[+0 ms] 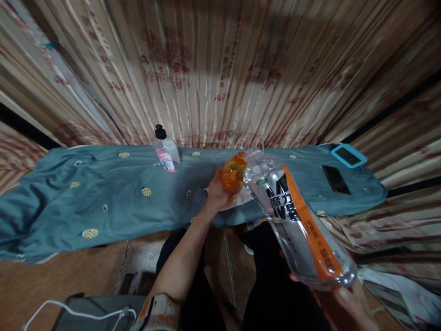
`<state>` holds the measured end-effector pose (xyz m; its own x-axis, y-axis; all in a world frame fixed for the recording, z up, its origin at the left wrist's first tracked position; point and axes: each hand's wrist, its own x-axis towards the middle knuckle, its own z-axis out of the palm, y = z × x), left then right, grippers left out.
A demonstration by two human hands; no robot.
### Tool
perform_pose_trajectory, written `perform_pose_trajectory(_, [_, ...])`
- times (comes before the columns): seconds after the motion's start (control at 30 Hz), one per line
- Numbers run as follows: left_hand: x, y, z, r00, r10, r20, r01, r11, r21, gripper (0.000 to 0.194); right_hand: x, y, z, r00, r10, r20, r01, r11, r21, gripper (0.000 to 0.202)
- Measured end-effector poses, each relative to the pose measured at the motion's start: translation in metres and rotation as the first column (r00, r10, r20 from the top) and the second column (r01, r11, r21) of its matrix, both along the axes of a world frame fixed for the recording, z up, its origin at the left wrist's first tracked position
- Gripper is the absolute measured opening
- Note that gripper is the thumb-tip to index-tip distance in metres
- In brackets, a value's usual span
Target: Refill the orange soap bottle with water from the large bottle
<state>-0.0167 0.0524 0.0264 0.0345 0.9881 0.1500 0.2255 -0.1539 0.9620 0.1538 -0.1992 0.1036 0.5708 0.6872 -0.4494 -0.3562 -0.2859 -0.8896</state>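
Observation:
My left hand [217,189] is wrapped round a small orange see-through bottle [233,173] above the middle of the cloth-covered board. A large clear bottle [299,225] with an orange and black label lies tilted in the air, its neck down beside the small bottle's mouth. My right hand [344,299] holds the large bottle near its base, with part of the fingers hidden behind it. White tissue [243,197] lies on the cloth below the orange bottle.
The board has a blue-green cloth [120,184]. A clear bottle with a black cap [167,151] stands left of centre. At the right lie a dark phone [336,179] and a blue-framed device [348,156]. Striped curtains [206,69] hang behind; a white cable [82,315] is lower left.

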Motion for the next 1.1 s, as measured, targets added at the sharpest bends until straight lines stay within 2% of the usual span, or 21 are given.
perform_pose_trajectory(0.17, [0.0,0.0,0.002,1.0,-0.01,-0.026,0.009,1.0,-0.007,0.065,0.001,0.0,-0.001,1.0,-0.016,-0.001,0.016,1.0,-0.02,0.076])
perform_pose_trajectory(0.37, [-0.001,0.0,0.002,0.999,-0.019,-0.033,0.019,1.0,-0.007,0.069,0.004,-0.001,-0.01,0.999,0.015,0.032,-0.017,0.998,0.067,0.085])
perform_pose_trajectory(0.53, [-0.001,0.0,0.0,1.0,-0.017,-0.017,0.017,1.0,-0.006,0.067,0.01,-0.006,-0.017,0.997,0.056,0.052,-0.06,0.995,0.078,0.078])
perform_pose_trajectory(0.7, [-0.001,0.0,0.001,1.0,-0.017,-0.015,0.017,1.0,-0.011,0.067,0.012,-0.006,-0.019,0.998,0.053,0.031,-0.055,0.996,0.074,0.084])
perform_pose_trajectory(0.93, [-0.001,0.0,0.001,1.0,-0.02,-0.01,0.02,1.0,-0.006,0.07,0.008,-0.004,-0.016,0.999,0.026,0.02,-0.028,0.996,0.085,0.074])
perform_pose_trajectory(1.1, [-0.001,0.0,-0.001,1.0,-0.024,0.008,0.024,1.0,-0.004,0.07,0.007,-0.004,-0.013,0.997,0.072,0.038,-0.075,0.993,0.09,0.065])
